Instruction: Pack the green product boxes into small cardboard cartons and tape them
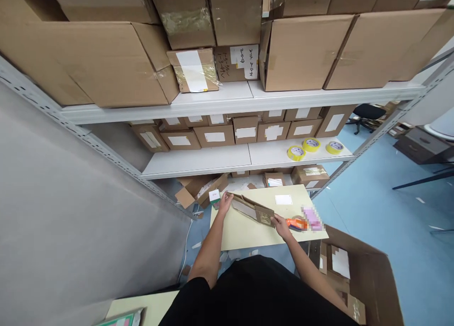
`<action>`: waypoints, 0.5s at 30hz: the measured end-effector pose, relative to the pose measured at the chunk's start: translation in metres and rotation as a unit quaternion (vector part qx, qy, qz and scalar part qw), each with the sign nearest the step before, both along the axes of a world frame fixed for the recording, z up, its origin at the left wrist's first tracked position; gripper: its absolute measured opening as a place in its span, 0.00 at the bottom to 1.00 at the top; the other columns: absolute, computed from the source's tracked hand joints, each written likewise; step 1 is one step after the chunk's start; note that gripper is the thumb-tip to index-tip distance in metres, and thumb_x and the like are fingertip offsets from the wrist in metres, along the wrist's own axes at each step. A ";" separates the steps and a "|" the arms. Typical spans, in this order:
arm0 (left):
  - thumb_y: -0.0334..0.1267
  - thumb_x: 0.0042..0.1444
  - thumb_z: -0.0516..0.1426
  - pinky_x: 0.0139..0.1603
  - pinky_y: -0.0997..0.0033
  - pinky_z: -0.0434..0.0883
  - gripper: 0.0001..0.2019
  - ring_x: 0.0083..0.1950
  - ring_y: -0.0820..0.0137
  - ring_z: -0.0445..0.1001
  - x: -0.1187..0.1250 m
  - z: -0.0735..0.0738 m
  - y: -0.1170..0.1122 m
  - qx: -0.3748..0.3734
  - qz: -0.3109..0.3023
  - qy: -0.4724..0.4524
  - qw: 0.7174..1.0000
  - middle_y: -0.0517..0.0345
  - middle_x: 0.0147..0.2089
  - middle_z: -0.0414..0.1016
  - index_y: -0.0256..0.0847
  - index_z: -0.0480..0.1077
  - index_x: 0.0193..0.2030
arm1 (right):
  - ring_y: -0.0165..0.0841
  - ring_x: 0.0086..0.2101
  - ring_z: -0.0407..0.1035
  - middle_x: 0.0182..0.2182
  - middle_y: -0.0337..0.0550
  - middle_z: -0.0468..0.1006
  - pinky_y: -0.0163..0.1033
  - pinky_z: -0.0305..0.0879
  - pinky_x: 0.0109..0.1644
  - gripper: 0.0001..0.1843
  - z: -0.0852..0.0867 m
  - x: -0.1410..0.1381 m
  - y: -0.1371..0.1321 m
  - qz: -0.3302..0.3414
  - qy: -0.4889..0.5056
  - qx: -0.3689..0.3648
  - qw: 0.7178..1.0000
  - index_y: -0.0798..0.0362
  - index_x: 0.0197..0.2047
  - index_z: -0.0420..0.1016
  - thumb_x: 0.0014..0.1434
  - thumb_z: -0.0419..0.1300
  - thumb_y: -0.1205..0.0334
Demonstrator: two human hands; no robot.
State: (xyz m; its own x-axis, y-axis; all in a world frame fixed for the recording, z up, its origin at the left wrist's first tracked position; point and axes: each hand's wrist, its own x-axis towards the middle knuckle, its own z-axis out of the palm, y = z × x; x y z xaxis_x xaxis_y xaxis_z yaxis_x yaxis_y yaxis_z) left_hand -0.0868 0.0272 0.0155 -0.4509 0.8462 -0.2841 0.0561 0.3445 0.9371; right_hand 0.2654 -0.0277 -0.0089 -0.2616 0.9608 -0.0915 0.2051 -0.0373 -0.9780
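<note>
A flattened cardboard box with a pale label and shiny tape is held tilted above the cream table. My left hand grips its left end, and my right hand has the fingers closed on its right end. Just right of my right hand lies an orange tape dispenser. A small white and green box stands at the table's left corner, close to my left hand. Behind the cardboard, a white card rests on the table.
Metal shelving full of cardboard boxes rises ahead. Yellow tape rolls sit on its middle shelf. A large open carton with boxes inside stands at the lower right. A grey wall borders the left.
</note>
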 end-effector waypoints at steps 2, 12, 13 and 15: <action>0.53 0.60 0.66 0.69 0.55 0.69 0.31 0.67 0.56 0.74 0.004 -0.010 -0.008 0.036 0.004 -0.029 0.999 0.42 0.65 0.76 0.43 0.69 0.67 | 0.50 0.52 0.75 0.49 0.51 0.85 0.52 0.70 0.60 0.27 -0.001 -0.004 0.006 -0.011 0.017 -0.007 1.000 0.49 0.51 0.83 0.62 0.59 0.37; 0.53 0.53 0.69 0.63 0.55 0.73 0.30 0.65 0.53 0.74 0.027 -0.028 -0.078 0.066 -0.002 -0.002 0.998 0.43 0.63 0.76 0.43 0.74 0.60 | 0.48 0.60 0.73 0.63 0.51 0.77 0.54 0.69 0.60 0.47 -0.018 -0.048 0.047 -0.124 0.047 -0.202 0.970 0.42 0.72 0.67 0.52 0.65 0.34; 0.52 0.53 0.69 0.62 0.55 0.74 0.30 0.65 0.53 0.74 0.028 -0.026 -0.081 0.069 -0.009 -0.004 0.998 0.42 0.64 0.76 0.43 0.74 0.60 | 0.47 0.58 0.74 0.62 0.51 0.77 0.52 0.70 0.58 0.47 -0.020 -0.050 0.045 -0.130 0.055 -0.212 0.967 0.41 0.73 0.64 0.53 0.64 0.34; 0.52 0.54 0.68 0.61 0.55 0.74 0.29 0.66 0.54 0.74 0.027 -0.024 -0.086 0.072 -0.027 -0.001 0.997 0.43 0.64 0.75 0.44 0.73 0.60 | 0.46 0.57 0.75 0.63 0.51 0.77 0.49 0.72 0.56 0.46 -0.024 -0.051 0.040 -0.129 0.066 -0.191 0.971 0.41 0.73 0.64 0.55 0.63 0.34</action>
State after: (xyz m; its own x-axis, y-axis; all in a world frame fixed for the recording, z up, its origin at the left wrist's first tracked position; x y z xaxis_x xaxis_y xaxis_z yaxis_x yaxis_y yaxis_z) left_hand -0.0595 -0.0591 -0.0081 -0.4040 0.9009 -0.1589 0.0695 0.2034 0.9766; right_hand 0.2147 0.0119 -0.0328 -0.0503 0.8983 -0.4365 0.0145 -0.4363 -0.8997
